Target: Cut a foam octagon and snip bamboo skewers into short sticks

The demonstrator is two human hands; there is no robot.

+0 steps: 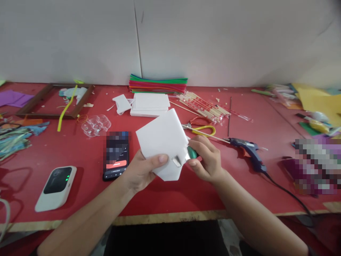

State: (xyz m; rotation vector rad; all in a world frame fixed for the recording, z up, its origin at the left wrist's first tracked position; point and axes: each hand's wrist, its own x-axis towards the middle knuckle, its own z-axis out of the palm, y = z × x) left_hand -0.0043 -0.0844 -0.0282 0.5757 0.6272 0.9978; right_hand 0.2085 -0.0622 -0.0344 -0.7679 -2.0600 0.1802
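Observation:
My left hand [145,167] is closed on a white foam board piece [162,138], thumb on its face and fingers behind. The piece is tilted up over the front of the table, with a small ragged cut-out near its lower right and a rough right edge. At that edge my right hand [206,158] pinches a green-handled tool [192,153]. A pale, shiny part of the tool meets the foam; the rest is hidden by my fingers. Just beyond my right hand lie yellow-handled scissors [205,131].
A glue gun [245,147] with a trailing cord lies right. A phone [117,156] and white router-like device [55,188] sit left. Behind are stacked white boards [150,105], pipe cleaners [158,83] and wooden sticks [202,106]. A brown frame [50,115] lies far left on the red table [186,202].

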